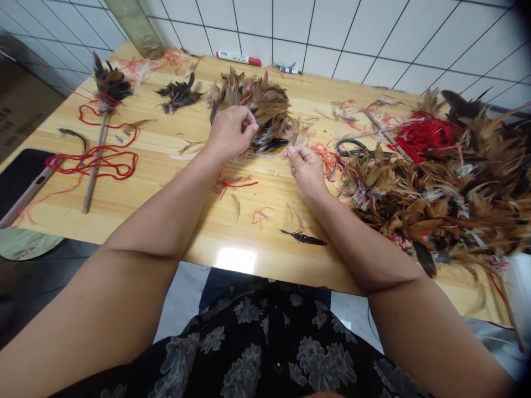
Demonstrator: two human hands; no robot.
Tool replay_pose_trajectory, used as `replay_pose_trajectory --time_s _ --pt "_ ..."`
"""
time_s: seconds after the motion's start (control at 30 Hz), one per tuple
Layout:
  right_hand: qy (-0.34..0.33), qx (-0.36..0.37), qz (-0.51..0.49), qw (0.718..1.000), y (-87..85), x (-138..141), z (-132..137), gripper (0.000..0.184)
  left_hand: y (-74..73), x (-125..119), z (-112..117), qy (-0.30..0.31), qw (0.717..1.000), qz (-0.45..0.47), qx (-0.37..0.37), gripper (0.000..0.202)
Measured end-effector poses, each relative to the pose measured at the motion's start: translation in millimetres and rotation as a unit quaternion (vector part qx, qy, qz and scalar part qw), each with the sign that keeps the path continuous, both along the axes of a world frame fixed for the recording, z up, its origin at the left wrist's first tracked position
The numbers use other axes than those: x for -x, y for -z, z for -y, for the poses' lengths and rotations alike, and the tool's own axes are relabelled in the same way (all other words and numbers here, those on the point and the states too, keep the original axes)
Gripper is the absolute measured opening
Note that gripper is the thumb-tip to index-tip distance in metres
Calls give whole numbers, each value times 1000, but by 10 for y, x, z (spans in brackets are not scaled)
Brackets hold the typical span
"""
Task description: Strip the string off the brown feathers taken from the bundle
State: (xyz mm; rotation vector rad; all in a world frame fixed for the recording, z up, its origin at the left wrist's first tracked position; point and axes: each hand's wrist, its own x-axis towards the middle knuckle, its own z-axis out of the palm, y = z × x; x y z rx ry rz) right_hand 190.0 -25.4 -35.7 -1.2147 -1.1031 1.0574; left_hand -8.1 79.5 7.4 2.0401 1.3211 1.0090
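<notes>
My left hand [234,130] is over the near left side of a pile of brown and black feathers [269,105]. Its fingers are curled closed, and whatever they may hold is hidden. Just right of that pile, my right hand [305,168] has thumb and forefinger pinched together above the table. A wispy bit seems to show by its fingertips, too small to name. At the left lies a stick [96,166] with dark feathers [108,83] bound to its top and loops of red cord [120,160] across it.
Many brown feather bunches [415,193] cover the table's right side, with a red cord bundle [429,135] and black-handled scissors [352,146] among them. A red-capped marker [238,58] lies by the tiled wall. A phone [25,179] rests at the left edge. Feather scraps dot the wooden table [207,232].
</notes>
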Motion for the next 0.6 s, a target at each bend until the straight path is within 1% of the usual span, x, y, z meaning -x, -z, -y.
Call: replay_pose_trajectory --time_s 0.1,0.17,0.3,0.37,0.43,0.5,0.57,0.6 --pt "22 6 -15 1000 -15 17 7 67 -20 -52 76 32 997 -63 4 27" --pt "22 9 -14 1000 -33 27 13 66 17 -79 93 41 996 -81 8 27" --pt "12 3 -4 1000 -35 26 15 63 116 -82 38 38 997 -53 34 33" --pt "9 -2 -2 1000 -20 16 11 61 120 -77 7 28 998 -41 37 34" --pt "11 -8 -3 1000 -4 10 7 60 82 -81 -2 12 999 -32 37 33" --pt "15 -11 -3 1000 5 11 3 61 21 -94 14 -7 999 8 48 31" --pt "22 -10 1 1000 7 19 -2 61 -44 -114 49 -19 993 90 77 30" --pt "26 -7 1 1000 6 23 -6 61 -74 -124 72 -15 985 139 102 31"
